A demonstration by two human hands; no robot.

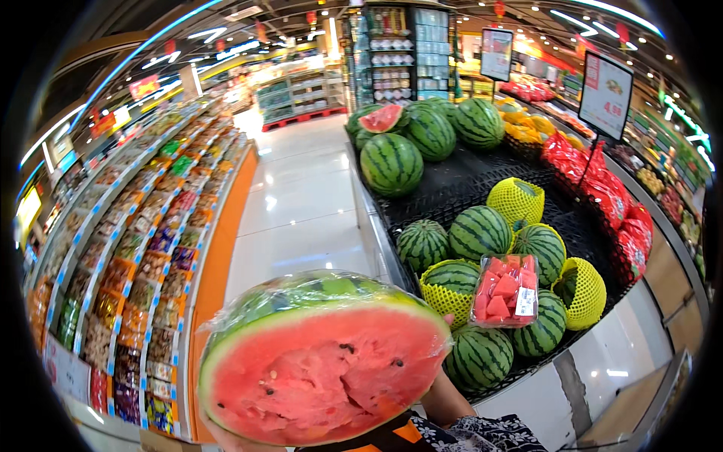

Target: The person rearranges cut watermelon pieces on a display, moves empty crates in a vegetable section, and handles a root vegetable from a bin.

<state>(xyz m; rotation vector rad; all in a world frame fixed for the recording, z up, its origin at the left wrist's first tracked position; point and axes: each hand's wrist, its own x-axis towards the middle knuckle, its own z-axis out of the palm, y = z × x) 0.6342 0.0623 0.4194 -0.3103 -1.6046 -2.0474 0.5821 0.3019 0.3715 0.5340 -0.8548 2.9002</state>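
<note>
A cut watermelon half [324,369], wrapped in clear film, fills the lower middle, its red flesh and dark seeds facing me. My left hand [224,428] holds it from the lower left, mostly hidden beneath it. My right hand [438,388] grips its right side, largely behind the fruit. Just beyond it on the right, a clear tray of watermelon cubes [503,290] rests on whole melons [480,358], some in yellow foam nets [516,202].
A black display stand [422,209] holds more melons and a red slice [380,118], beside red bags [633,241] and price signs [606,98]. Tiered snack shelves [132,271] line the left of a white-tiled aisle [294,196], with a red pallet [301,117] farther back.
</note>
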